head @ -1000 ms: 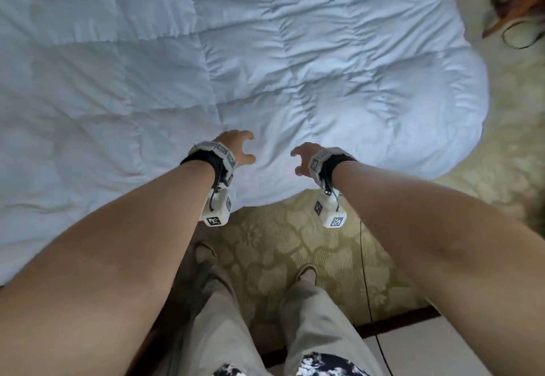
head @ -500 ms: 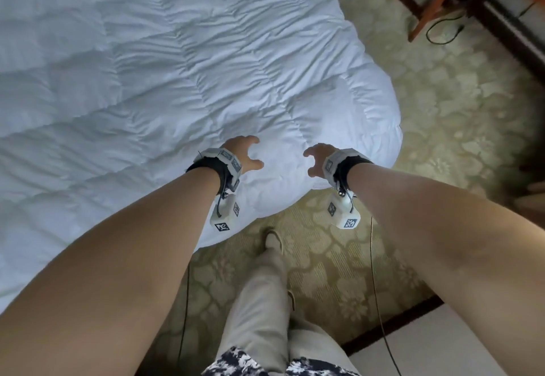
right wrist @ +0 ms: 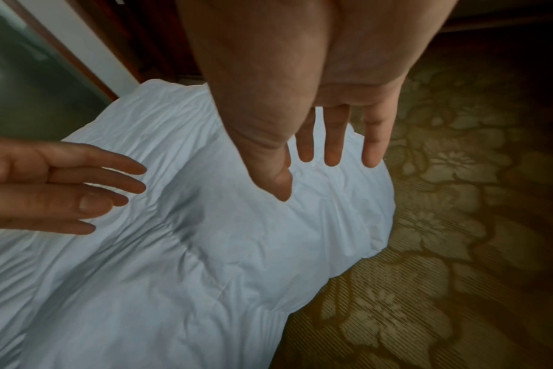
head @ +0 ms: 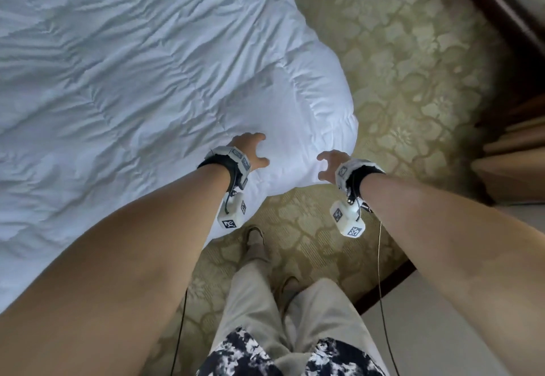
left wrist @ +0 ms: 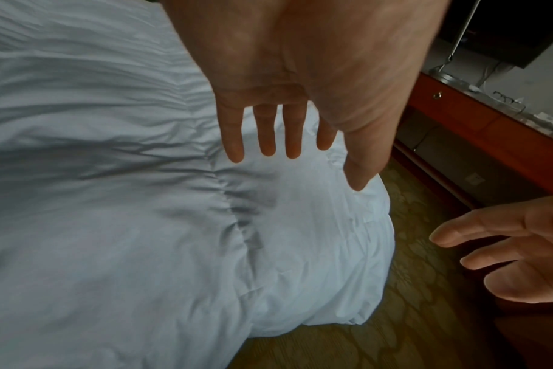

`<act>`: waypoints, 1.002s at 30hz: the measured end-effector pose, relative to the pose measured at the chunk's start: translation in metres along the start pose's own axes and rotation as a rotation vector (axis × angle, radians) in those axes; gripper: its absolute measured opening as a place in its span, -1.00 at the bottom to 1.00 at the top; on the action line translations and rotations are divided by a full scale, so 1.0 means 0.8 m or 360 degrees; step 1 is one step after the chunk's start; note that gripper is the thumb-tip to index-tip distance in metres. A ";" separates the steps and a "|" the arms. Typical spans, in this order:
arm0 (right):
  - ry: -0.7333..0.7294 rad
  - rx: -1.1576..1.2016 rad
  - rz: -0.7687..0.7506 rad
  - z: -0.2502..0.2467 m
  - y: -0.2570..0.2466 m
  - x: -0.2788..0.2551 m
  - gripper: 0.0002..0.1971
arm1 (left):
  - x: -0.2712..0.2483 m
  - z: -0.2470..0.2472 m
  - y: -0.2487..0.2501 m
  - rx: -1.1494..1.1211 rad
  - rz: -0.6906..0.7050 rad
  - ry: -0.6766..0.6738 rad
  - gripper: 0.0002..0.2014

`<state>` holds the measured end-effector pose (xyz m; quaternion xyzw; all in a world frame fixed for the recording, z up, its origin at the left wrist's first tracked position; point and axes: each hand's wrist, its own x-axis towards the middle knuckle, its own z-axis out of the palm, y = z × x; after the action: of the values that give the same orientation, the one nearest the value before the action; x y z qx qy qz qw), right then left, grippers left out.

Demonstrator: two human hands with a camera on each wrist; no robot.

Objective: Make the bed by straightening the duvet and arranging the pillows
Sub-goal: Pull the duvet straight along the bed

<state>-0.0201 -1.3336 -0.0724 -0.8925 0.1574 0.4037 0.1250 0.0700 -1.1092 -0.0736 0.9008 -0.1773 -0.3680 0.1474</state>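
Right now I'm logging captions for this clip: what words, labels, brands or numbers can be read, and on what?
None: no readable text anywhere.
The wrist camera blocks carry black-and-white square marker patterns, not letters.
The duvet shows no tag or label.

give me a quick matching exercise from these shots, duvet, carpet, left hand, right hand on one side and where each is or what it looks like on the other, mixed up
Column one:
1. duvet
2. carpet
3. left hand
4. right hand

Column two:
A. olive green with a floral pattern
B. open, fingers spread, at the duvet's corner near the carpet edge
C. white, quilted and wrinkled
D. open, fingers spread, above the duvet's quilted seam

Pairs: 1-C, 2-A, 3-D, 4-B
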 end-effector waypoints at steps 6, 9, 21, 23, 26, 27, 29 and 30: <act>-0.0085 0.0171 0.0080 -0.006 0.091 0.068 -0.44 | 0.087 0.026 0.073 0.0113 0.0043 -0.0065 -0.32; -0.0140 0.0226 0.0106 -0.004 0.138 0.119 -0.43 | 0.130 0.048 0.100 0.0135 -0.0009 -0.0066 -0.31; -0.0335 0.0545 0.0138 -0.006 0.267 0.335 -0.15 | 0.272 0.165 0.169 0.0001 -0.0636 -0.0208 0.04; -0.0327 0.0526 0.0158 -0.012 0.264 0.356 -0.03 | 0.285 0.174 0.172 0.0043 -0.0693 -0.0251 0.05; -0.0369 0.0533 0.0203 -0.016 0.259 0.389 0.23 | 0.300 0.182 0.171 0.0074 -0.0756 -0.0268 0.06; -0.0398 0.0570 0.0197 -0.018 0.259 0.394 0.28 | 0.302 0.182 0.170 0.0083 -0.0753 -0.0276 0.07; -0.0484 0.0691 0.0202 -0.020 0.260 0.404 0.27 | 0.303 0.181 0.168 0.0095 -0.0749 -0.0285 0.07; -0.0529 0.0747 0.0189 -0.020 0.261 0.404 0.23 | 0.304 0.180 0.166 0.0092 -0.0748 -0.0290 0.07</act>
<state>0.1127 -1.5891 -0.3276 -0.7501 0.2757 0.5036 0.3282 0.1006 -1.3514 -0.2681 0.8843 0.0140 -0.4665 0.0155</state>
